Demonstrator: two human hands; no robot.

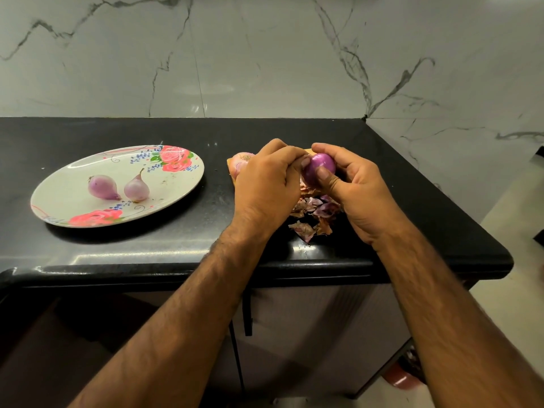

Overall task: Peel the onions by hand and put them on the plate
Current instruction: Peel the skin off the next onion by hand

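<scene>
My right hand (359,189) grips a purple onion (319,167), thumb & fingers curled round it, well right of the plate (73,169). Left hand (265,184) pinches its left end w/ thumb & fingertips. On the plate: left peeled onion (102,187) & right peeled onion (137,188), close but apart. Skin scraps (312,213) lie right of the plate, below my hands. An unpeeled onion (240,163) sits btwn plate & left hand.
</scene>
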